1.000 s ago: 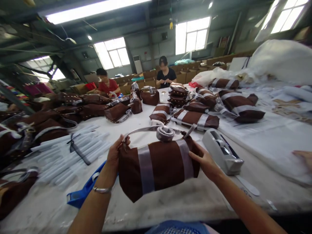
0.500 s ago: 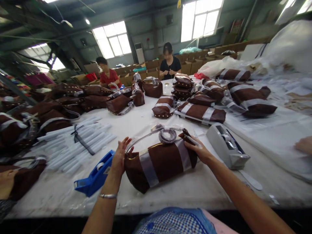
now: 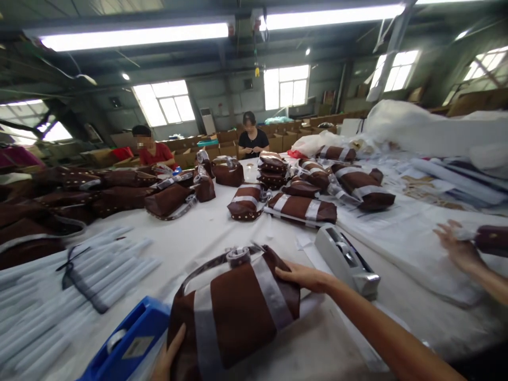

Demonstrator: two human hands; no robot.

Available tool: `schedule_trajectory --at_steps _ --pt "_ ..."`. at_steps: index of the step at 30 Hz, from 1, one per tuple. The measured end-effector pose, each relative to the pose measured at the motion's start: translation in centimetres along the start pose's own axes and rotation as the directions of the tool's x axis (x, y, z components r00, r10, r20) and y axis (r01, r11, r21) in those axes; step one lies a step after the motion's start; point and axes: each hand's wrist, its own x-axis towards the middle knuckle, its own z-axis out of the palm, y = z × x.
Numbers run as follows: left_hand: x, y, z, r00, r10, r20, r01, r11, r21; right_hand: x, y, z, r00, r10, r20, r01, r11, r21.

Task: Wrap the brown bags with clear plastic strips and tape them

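— Since half a second ago the brown bag (image 3: 238, 312) has come closer to the near edge of the table (image 3: 222, 233), and it lies flatter now, no longer lifted.

— Who has hold of it?

— Both hands. The left hand (image 3: 169, 360) is pressed against its near left corner, thumb up on the fabric; most of that hand is cut off by the frame, so I cannot tell how far it closes. The right hand (image 3: 304, 276) lies on the far right end, fingers flat rather than gripping.

— How far along does the work look?

— I'd judge it nearly wrapped: two pale bands (image 3: 272, 291) cross the bag and the strap (image 3: 237, 256) is coiled on top. Many banded bags (image 3: 301, 207) lie toward the far edge, while unbanded ones (image 3: 119, 198) are heaped at the far left.

— Anything beside it?

— A blue tape dispenser (image 3: 129, 344) just left of it, a grey one (image 3: 345, 256) just right. Another person's hand (image 3: 456, 246) works at the right edge.
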Motion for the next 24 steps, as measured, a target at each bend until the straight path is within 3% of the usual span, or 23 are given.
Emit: schedule_trajectory --at_steps 5,9,13,15,18,24 --pt "0.2 1.3 0.6 0.991 -0.133 -0.015 0.131 0.985 -0.111 0.4 -0.4 -2.0 0.956 0.288 -0.057 -0.293 0.932 -0.214" --pt "0.9 0.0 0.2 0.996 -0.091 -0.015 0.089 0.989 -0.118 -1.1 0.1 -3.7 0.888 0.423 -0.180 -0.459 0.836 -0.301" --pt "-0.6 -1.6 -0.3 0.997 -0.014 -0.070 -0.001 0.979 -0.204 -5.6 2.4 -3.4 0.949 0.231 -0.215 -0.299 0.876 -0.378" --pt "-1.8 -2.0 -0.2 0.999 0.002 -0.050 -0.014 0.971 -0.237 -7.6 4.0 -2.9 0.959 0.151 -0.239 -0.227 0.916 -0.332" --pt "-3.2 -2.3 0.6 0.998 0.064 -0.021 -0.067 0.962 -0.264 -8.7 5.9 -1.7 0.938 0.082 -0.338 -0.217 0.898 -0.384" --pt "-4.0 -2.2 1.6 0.993 0.116 -0.018 -0.116 0.952 -0.285 -7.3 7.7 1.8 0.860 -0.076 -0.504 -0.216 0.842 -0.495"
